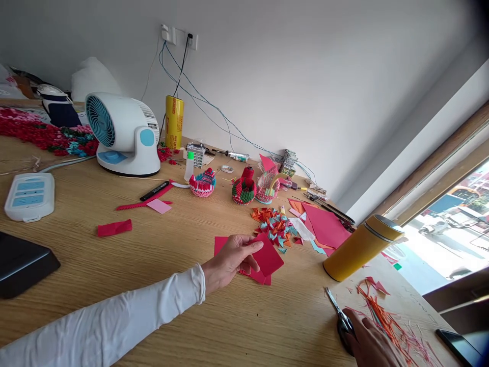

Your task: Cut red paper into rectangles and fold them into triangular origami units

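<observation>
The left hand, in a white sleeve, had a red paper square pinched between thumb and fingers, the thumb lying on its upper face. More red paper lay on the wooden table under that hand and showed on both sides of it. The right hand was low at the right, its fingers at the black handles of the scissors, whose blades pointed away from the person; whether those fingers gripped the handles or merely touched them, I could not tell. Beside the right hand lay orange and pink strips, and beyond the scissors stood a yellow bottle. Just past the square was a heap of small folded pieces, with three colourful models farther back
</observation>
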Demonstrator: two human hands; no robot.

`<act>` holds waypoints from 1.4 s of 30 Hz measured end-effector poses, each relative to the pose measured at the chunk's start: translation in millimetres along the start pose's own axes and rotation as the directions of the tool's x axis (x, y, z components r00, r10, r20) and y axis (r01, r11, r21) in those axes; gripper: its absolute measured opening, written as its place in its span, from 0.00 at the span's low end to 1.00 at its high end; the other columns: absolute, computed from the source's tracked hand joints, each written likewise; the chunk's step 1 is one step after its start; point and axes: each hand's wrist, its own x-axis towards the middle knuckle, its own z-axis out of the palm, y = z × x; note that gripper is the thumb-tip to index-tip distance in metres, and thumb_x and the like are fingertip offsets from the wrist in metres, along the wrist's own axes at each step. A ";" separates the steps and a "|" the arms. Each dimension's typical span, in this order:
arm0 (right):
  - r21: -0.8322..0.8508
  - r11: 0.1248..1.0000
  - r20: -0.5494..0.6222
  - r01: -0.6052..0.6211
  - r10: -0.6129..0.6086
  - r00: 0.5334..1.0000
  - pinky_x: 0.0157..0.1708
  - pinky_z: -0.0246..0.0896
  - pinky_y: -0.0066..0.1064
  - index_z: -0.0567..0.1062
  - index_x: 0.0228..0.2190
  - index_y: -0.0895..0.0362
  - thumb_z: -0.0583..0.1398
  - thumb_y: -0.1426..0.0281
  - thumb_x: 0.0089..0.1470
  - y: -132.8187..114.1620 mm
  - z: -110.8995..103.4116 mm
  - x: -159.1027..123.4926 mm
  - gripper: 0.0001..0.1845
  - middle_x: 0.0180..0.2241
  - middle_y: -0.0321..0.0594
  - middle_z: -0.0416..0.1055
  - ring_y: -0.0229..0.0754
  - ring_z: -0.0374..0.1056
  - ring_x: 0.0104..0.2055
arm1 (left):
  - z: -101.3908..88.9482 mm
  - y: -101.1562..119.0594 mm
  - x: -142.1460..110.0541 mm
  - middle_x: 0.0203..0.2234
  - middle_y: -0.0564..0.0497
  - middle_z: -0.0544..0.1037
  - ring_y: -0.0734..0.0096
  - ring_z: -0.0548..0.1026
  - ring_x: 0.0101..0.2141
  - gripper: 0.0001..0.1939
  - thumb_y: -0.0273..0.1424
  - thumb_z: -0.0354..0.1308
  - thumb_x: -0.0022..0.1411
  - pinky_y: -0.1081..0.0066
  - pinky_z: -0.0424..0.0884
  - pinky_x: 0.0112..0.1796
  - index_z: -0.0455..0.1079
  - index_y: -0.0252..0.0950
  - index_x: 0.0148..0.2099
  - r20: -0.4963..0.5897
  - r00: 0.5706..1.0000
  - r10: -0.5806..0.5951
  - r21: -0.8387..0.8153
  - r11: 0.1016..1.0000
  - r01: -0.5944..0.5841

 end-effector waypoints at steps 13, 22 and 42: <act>0.866 0.280 0.429 -0.415 0.011 0.903 0.38 0.66 0.32 0.72 0.48 0.51 0.65 0.48 0.45 -105.4 -71.6 24.7 0.32 0.37 0.44 0.77 0.45 0.71 0.38 | 13.5 5.9 -15.0 0.22 0.54 0.75 0.78 0.77 0.21 0.14 0.39 0.63 0.57 0.81 0.55 0.15 0.68 0.32 0.32 0.175 0.982 -0.076 0.111 0.992 0.057; 0.882 0.280 0.452 -0.379 -0.276 0.848 0.34 0.61 0.33 0.77 0.36 0.57 0.63 0.50 0.49 -142.8 -88.4 41.4 0.23 0.31 0.42 0.69 0.43 0.62 0.33 | 16.7 6.5 -19.1 0.20 0.54 0.74 0.77 0.76 0.20 0.17 0.42 0.64 0.54 0.79 0.53 0.18 0.68 0.32 0.31 0.201 0.973 -0.112 0.165 0.983 0.079; 0.883 0.225 0.458 -0.413 -0.217 0.862 0.26 0.57 0.28 0.79 0.35 0.57 0.67 0.53 0.46 -141.8 -76.8 41.6 0.21 0.25 0.37 0.67 0.37 0.59 0.25 | 13.8 4.2 -18.2 0.20 0.55 0.73 0.76 0.76 0.20 0.18 0.43 0.65 0.53 0.78 0.52 0.18 0.68 0.32 0.31 0.198 0.973 -0.117 0.162 0.983 0.085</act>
